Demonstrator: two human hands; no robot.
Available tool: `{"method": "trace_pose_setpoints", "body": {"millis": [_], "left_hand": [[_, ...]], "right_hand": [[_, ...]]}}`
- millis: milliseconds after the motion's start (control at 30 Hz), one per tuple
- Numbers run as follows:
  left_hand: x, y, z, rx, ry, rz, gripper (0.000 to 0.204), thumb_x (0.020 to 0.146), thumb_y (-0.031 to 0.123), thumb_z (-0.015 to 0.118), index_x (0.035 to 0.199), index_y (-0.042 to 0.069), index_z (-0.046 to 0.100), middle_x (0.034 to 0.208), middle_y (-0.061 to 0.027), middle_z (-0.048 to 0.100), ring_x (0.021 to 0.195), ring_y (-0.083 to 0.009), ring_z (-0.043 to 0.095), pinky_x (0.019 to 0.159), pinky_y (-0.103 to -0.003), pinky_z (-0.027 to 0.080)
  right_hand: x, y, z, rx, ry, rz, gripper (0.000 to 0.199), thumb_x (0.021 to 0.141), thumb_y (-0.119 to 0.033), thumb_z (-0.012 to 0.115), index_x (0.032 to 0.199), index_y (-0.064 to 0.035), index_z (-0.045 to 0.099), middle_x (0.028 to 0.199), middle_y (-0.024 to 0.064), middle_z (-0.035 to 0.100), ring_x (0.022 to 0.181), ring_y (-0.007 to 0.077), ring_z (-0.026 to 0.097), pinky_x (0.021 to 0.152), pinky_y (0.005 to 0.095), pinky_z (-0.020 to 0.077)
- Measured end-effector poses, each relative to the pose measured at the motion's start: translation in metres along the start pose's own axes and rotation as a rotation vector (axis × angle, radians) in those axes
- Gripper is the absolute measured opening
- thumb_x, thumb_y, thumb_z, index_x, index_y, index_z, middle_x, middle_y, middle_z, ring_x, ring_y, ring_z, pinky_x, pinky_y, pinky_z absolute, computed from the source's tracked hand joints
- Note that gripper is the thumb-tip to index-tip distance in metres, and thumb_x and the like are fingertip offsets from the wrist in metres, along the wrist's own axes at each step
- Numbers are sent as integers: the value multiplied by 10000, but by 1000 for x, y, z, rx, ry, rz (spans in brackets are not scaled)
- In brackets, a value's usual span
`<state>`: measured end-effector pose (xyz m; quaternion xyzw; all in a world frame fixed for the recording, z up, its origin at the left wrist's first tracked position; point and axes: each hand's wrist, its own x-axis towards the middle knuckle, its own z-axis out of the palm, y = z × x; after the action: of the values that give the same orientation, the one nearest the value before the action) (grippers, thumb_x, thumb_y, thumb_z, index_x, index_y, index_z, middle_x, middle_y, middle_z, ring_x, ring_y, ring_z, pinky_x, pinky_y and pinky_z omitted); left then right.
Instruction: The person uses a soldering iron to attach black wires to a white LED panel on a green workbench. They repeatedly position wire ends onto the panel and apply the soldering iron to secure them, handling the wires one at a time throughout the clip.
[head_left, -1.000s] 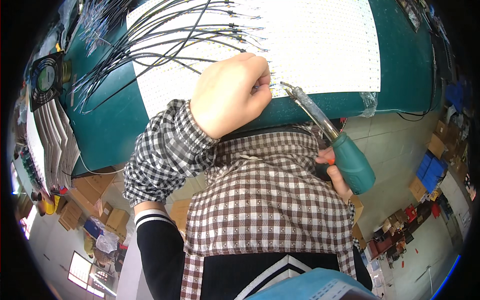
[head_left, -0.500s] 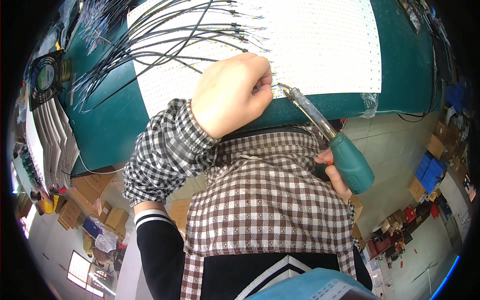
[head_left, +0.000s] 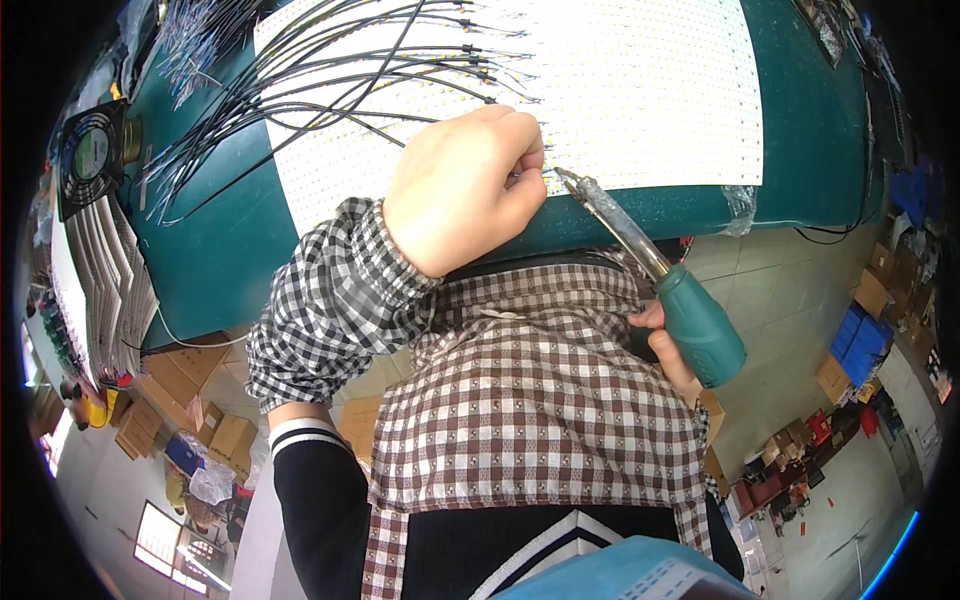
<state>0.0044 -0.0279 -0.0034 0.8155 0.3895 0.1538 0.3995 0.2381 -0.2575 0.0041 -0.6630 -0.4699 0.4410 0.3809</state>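
At the near edge of the green surface (head_left: pixel 230 250), your left hand (head_left: pixel 460 190) is curled shut, pinching what looks like a thin wire end against the white LED panel (head_left: pixel 640 90). Your right hand (head_left: pixel 668 345) grips the soldering iron (head_left: pixel 650 275) by its green handle, tip right beside those left fingertips at the panel's near edge. Keep the tip angled low, touch only the joint, and hold the wire steady. Mind your fingertips, they're very close. The bundle of black wires (head_left: pixel 300 90) fans across the far left corner.
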Motion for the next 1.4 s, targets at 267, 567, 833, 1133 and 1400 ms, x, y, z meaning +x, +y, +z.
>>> {"method": "trace_pose_setpoints", "body": {"millis": [267,567,833,1133,1400], "left_hand": [[-1,0,0,-11,2,-15,69,797,91,658,817,32,627,766,-100,638,670,-237,659,587,-323,517],[-10,4,5,-49,33,-63,71,809,75,647,863,40,617,791,-132,634,723,-318,653,647,-385,525],[19,23,-66,70,356,148,238,792,-29,691,1015,-1,612,1045,-150,650,1000,-304,640,869,-363,507],[200,-82,-82,150,274,173,217,888,181,711,1065,61,677,976,-73,646,929,-201,654,861,-319,527],[239,-54,-77,178,329,339,224,819,273,768,936,90,715,916,-92,593,878,-260,618,769,-391,508]], "right_hand": [[6,-14,7,213,43,39,664,857,-197,786,1338,100,439,976,144,696,925,232,693,865,385,576],[28,-22,6,451,136,-67,363,959,-227,623,1101,102,567,1008,202,613,881,277,661,732,381,615],[59,-11,-15,560,227,-92,330,988,-244,595,1057,78,600,976,188,637,849,248,684,721,358,618],[59,-10,-13,674,301,-68,350,998,-275,572,1033,73,593,949,178,634,808,244,680,681,342,620],[53,-37,-10,644,411,25,300,993,-219,564,1019,77,604,946,165,650,782,244,696,715,343,575]]}}
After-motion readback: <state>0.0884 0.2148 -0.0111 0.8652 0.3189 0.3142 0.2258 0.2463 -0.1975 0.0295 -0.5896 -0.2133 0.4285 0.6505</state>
